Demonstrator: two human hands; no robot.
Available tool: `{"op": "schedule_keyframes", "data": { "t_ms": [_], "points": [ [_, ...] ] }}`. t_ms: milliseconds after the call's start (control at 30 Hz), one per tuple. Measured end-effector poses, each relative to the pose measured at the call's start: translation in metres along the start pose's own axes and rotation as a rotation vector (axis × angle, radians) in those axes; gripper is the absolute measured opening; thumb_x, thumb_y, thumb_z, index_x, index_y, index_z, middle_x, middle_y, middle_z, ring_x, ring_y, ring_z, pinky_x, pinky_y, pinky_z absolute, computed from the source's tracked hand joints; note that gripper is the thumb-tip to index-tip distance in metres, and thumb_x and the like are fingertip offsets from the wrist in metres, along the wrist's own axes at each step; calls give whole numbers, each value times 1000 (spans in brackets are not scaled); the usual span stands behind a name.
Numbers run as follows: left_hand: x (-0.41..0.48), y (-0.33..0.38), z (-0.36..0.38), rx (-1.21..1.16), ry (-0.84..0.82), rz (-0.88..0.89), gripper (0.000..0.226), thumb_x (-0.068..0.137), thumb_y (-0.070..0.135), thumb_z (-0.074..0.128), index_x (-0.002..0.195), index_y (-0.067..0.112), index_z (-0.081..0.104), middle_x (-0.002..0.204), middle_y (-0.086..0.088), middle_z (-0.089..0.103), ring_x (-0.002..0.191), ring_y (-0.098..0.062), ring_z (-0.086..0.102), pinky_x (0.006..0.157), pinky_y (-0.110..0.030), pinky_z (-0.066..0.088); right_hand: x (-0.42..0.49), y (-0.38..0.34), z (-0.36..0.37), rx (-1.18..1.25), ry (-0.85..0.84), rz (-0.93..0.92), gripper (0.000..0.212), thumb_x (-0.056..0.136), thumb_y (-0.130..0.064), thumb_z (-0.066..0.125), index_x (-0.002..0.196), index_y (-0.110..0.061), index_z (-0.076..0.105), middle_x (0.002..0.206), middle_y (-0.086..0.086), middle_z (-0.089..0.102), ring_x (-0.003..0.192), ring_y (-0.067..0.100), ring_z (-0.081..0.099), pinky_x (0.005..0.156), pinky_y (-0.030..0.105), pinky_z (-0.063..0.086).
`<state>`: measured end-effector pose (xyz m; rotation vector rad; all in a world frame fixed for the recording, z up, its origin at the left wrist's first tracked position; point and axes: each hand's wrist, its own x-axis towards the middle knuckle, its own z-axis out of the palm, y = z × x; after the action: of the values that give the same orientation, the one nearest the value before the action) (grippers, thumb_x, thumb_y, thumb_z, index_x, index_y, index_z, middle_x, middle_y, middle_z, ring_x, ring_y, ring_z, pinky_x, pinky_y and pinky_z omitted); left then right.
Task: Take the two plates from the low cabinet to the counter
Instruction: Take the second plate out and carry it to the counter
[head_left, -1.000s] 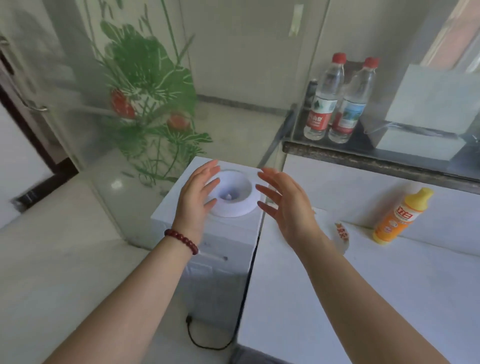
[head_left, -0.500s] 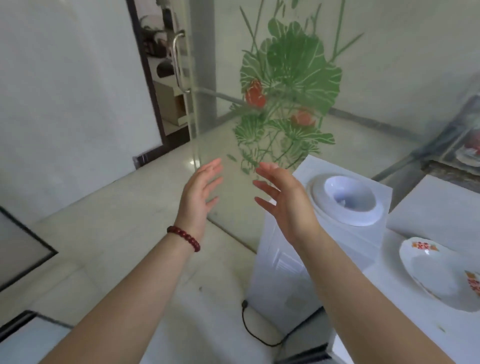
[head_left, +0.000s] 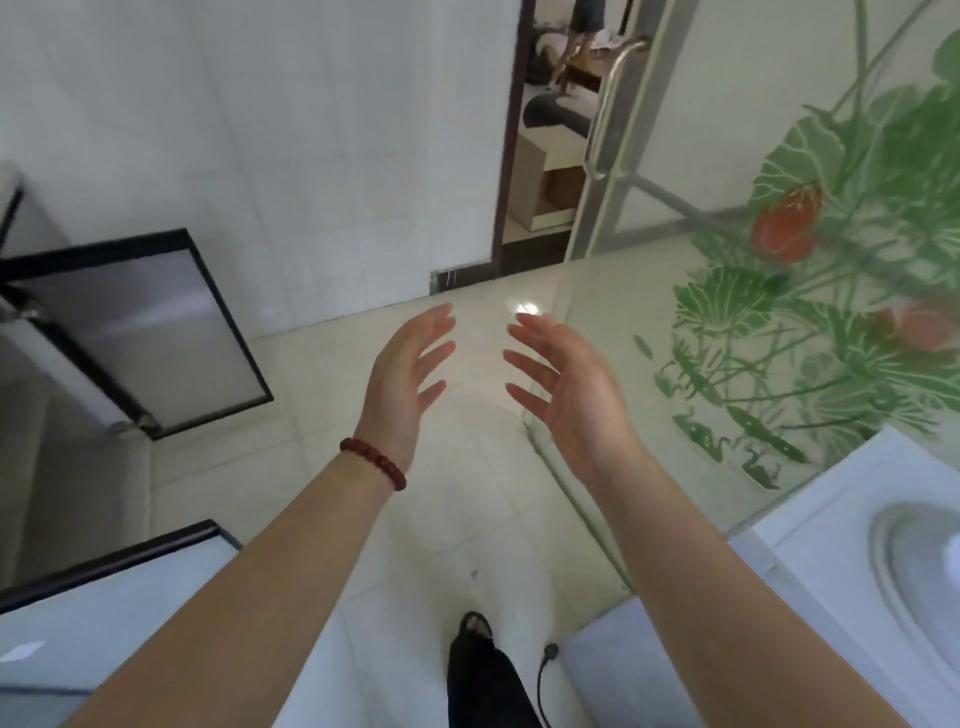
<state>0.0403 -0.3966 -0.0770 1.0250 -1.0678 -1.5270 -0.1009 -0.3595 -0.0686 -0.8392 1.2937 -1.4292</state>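
My left hand (head_left: 408, 374), with a red bead bracelet on its wrist, and my right hand (head_left: 569, 389) are both raised in front of me over the tiled floor, palms facing each other, fingers apart and empty. No plate is in view now. At the left stands a low cabinet (head_left: 57, 415) with black-framed frosted doors; one door (head_left: 150, 332) hangs open toward the wall. Its inside is dim and I cannot make out what it holds.
A glass door (head_left: 779, 291) printed with green leaves and red flowers, with a metal handle (head_left: 608, 109), stands at the right. A white water dispenser (head_left: 872, 566) sits at the lower right, its cord (head_left: 545, 670) on the floor. My foot (head_left: 475, 631) is below. A doorway (head_left: 550, 135) opens ahead.
My view has swung left, away from the counter with its plate and bottles, toward the floor and the low cabinet. Both hands stay raised, apart and empty.
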Motion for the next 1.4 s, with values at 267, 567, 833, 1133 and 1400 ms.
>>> {"op": "schedule_keyframes", "data": {
  "t_ms": [267, 567, 833, 1133, 1400],
  "points": [
    [90, 14, -17, -57, 216, 24, 41, 75, 52, 49, 107, 35, 69, 115, 14, 67, 107, -6, 60, 94, -37, 42, 115, -4, 40, -16, -158, 65, 31, 86, -43, 57, 110, -27, 64, 114, -7, 67, 104, 14, 64, 93, 41, 51],
    [147, 13, -58, -61, 456, 39, 32, 79, 49, 48, 99, 39, 71, 107, 18, 69, 98, -2, 64, 93, -37, 45, 194, 8, 89, -7, -381, 148, 33, 78, -45, 61, 105, -26, 69, 109, -8, 71, 101, 13, 66, 92, 41, 51],
    [195, 24, -127, -73, 621, 94, 27, 88, 47, 48, 100, 38, 70, 109, 16, 68, 98, -1, 64, 88, -34, 47, 252, 23, 173, -42, -563, 221, 34, 73, -48, 62, 99, -29, 71, 109, -9, 71, 102, 12, 66, 92, 39, 50],
    [272, 66, -236, -104, 770, 176, 32, 82, 49, 47, 104, 35, 67, 113, 14, 67, 103, -5, 62, 85, -32, 47, 335, 36, 318, -121, -729, 224, 28, 85, -39, 59, 108, -24, 66, 112, -6, 69, 105, 13, 64, 89, 35, 51],
    [292, 103, -328, -136, 928, 205, 38, 77, 47, 43, 105, 35, 65, 120, 9, 63, 111, -9, 58, 100, -39, 41, 365, 53, 441, -164, -884, 293, 30, 85, -38, 60, 109, -21, 67, 109, -6, 70, 102, 12, 65, 87, 35, 52]
  ]
}}
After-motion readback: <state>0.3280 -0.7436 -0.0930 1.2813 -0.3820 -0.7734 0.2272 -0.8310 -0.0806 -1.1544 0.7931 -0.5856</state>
